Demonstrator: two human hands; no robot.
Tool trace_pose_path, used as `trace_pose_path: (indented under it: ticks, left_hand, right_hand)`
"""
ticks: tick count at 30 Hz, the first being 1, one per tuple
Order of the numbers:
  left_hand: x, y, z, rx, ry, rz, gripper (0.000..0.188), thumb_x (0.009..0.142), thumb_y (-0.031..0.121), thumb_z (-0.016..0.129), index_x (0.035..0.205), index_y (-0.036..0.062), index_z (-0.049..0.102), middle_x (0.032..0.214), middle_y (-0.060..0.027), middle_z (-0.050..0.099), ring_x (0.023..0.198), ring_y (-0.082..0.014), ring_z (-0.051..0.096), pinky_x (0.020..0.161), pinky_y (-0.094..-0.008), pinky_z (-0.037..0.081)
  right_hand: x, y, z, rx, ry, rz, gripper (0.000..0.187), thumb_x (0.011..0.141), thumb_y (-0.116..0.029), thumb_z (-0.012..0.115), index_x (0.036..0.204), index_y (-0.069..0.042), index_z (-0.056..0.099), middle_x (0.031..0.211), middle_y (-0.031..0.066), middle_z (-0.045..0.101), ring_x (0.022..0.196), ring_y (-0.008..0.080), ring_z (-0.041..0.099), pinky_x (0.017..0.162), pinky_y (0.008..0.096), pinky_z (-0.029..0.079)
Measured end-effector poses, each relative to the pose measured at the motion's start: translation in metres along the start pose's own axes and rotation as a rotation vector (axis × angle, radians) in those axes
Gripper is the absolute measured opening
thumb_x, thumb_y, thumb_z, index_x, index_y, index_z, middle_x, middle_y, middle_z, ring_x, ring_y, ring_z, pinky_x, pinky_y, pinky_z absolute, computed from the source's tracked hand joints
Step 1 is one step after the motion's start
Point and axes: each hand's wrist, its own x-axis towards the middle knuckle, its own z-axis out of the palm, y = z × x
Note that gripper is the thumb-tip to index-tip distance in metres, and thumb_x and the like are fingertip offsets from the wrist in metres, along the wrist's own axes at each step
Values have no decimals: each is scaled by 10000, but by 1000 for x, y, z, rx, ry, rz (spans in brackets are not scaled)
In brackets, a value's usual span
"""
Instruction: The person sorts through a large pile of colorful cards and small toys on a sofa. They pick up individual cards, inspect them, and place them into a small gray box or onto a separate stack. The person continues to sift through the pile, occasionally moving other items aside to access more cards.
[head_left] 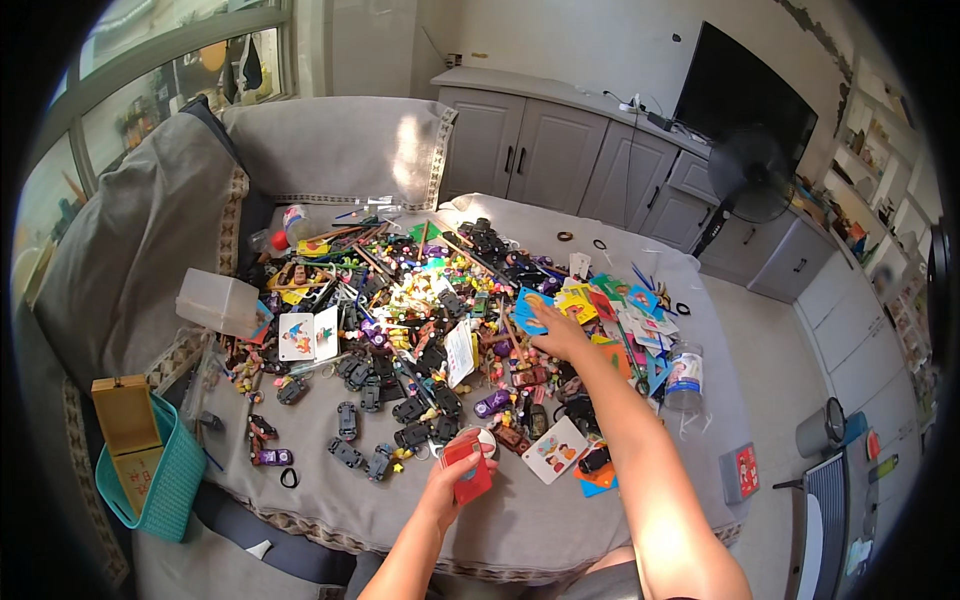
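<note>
My left hand is closed round a small stack of red cards near the front of the heap. My right hand reaches across the heap with its fingers at the edge of a blue card. Beside that hand lie yellow cards and other coloured cards. A white picture card lies between my forearms. Toy cars, such as a purple one and a dark one, lie between my two hands and to the left.
The heap of toys, pencils and cards covers a grey cloth. A clear plastic box lies on the left, above a teal basket holding a wooden box. A clear jar and a fan are on the right.
</note>
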Motion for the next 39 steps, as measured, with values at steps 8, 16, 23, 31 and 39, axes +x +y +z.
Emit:
trace_pose_path:
  ticks: [8, 16, 23, 31, 39]
  left_hand:
    - [3, -7, 9, -10, -20, -13, 558, 804, 179, 621, 1296, 49, 390, 1114, -119, 551, 932, -242, 606, 785, -370, 511]
    - [-2, 0, 3, 17, 49, 93, 624, 797, 197, 647, 1328, 51, 355, 1151, -118, 540, 966, -242, 597, 793, -376, 510]
    - [-2, 0, 4, -110, 38, 166, 647, 795, 198, 673, 1332, 50, 343, 1189, -102, 512, 1018, -202, 565, 846, -327, 480]
    - [-1, 5, -10, -208, 43, 217, 575, 804, 16, 519, 1344, 37, 320, 1195, -160, 530, 1067, -284, 560, 869, -397, 498]
    - [3, 3, -14, -168, 66, 186, 559, 806, 19, 506, 1332, 25, 317, 1235, -192, 497, 1093, -337, 539, 865, -458, 494]
  right_hand:
    - [-57, -18, 0, 105, 379, -120, 234, 826, -208, 584, 1045, -176, 661, 797, 116, 654, 722, 308, 614, 628, 410, 488]
    - [-138, -47, -17, 1134, 326, -101, 320, 836, -83, 580, 1134, -35, 474, 1036, 71, 591, 886, 161, 597, 735, 337, 505]
    - [-187, -96, 28, 1390, -279, -158, 574, 851, -136, 601, 1333, -27, 308, 1240, 79, 467, 1116, 151, 476, 930, 317, 417]
    - [-136, -117, 48, 676, 125, -327, 431, 830, -175, 590, 1236, -57, 509, 1140, 119, 541, 955, 197, 556, 808, 315, 461]
    - [-67, -154, 76, 532, 83, -648, 464, 717, 82, 439, 1154, -26, 552, 1182, 134, 560, 1167, 280, 469, 1007, 359, 351]
